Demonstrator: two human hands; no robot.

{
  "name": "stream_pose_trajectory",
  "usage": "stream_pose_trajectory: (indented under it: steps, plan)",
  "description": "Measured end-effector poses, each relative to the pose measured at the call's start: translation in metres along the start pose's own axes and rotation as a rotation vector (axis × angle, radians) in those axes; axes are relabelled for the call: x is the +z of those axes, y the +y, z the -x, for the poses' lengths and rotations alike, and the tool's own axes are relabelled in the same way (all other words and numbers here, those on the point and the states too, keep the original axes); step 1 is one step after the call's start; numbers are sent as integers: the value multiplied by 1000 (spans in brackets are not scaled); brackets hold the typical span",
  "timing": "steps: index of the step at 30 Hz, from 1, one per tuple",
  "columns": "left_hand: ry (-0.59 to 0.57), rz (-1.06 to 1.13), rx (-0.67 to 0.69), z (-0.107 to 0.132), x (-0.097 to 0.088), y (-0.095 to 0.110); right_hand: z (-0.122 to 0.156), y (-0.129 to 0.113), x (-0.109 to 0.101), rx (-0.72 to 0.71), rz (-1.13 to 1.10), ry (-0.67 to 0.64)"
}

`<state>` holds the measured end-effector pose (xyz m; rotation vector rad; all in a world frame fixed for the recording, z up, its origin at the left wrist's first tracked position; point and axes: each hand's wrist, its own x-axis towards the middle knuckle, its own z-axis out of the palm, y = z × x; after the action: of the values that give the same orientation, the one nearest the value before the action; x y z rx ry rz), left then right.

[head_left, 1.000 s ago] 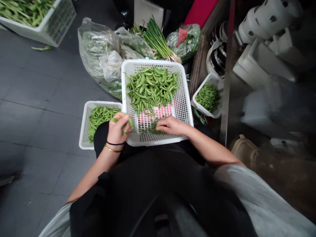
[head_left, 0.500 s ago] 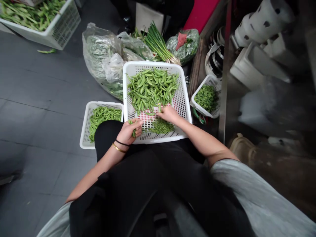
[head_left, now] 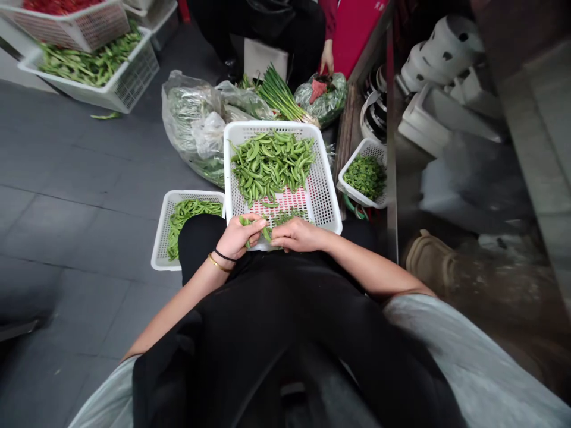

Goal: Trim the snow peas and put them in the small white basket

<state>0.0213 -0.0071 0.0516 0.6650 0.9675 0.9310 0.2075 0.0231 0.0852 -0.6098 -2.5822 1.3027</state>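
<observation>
A white plastic basket (head_left: 328,178) rests at my lap with a heap of green pea pods (head_left: 272,160) in its far half. Over its near edge, my left hand (head_left: 243,235) is closed around several pods, whose green ends show between the fingers. My right hand (head_left: 297,235) pinches the end of one pea pod (head_left: 266,233) held between the two hands. Small green trimmings (head_left: 285,217) lie in the near part of the basket, partly hidden behind my right hand.
At left, a smaller white basket (head_left: 156,252) holds more pods. A basket of leafy greens (head_left: 364,177) stands at right. Beyond are bagged greens (head_left: 190,113), spring onions (head_left: 283,95) and a co-worker's hand (head_left: 327,57) at another bag. Stacked crates (head_left: 134,83) stand at far left.
My right hand has come back from the pod heap toward my left hand, with a pod now between them. A co-worker's hand has appeared at the far bag. The view has shifted slightly.
</observation>
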Motion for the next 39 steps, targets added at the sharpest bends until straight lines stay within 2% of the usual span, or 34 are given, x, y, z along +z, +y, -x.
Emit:
stream_pose_trajectory:
  steps: [3,5,6,9,10,11,13,15,16,19,21,23,26,29,32,34,37,39]
  plan:
    - [-150,-55,-67,3,3,0,-1,-6,-1,-43,-216,-193]
    - [-217,-68,-102,4,2,1,3,-3,-4,-21,-326,-227]
    - [-236,-65,-119,5,0,2,7,1,-8,19,-368,-177]
    - [-241,-26,-164,5,-7,3,24,21,-29,190,-387,152]
    - [-232,-10,-172,5,-9,3,30,28,-36,252,-330,228]
    - [-222,4,-174,4,-11,3,34,32,-43,318,-227,238]
    - [-226,14,-179,2,-12,3,38,34,-48,466,102,120]
    - [-261,-2,-201,-2,-11,3,34,25,-41,538,465,-1]
    - [-283,-15,-214,-4,-11,3,30,17,-33,530,620,-20]
    - [-324,-91,-237,-7,-10,4,15,-3,-10,243,733,11]
    - [-298,-203,-188,-7,-10,6,7,-10,-1,122,726,-23]
    - [-234,-303,-92,-6,-9,6,-1,-11,2,124,724,-41]
    - [-72,-206,66,-5,-2,1,-15,-12,3,298,721,64]
    - [161,-62,212,-6,7,-5,-27,-13,9,465,705,182]
    - [325,-81,329,-8,8,-1,-28,-6,13,539,690,144]
    - [329,-12,314,-9,0,9,-19,7,7,575,670,3]
    - [197,205,136,-11,-16,23,-5,41,-13,614,603,-264]
    - [119,326,22,-13,-23,27,-6,67,-25,662,594,-273]
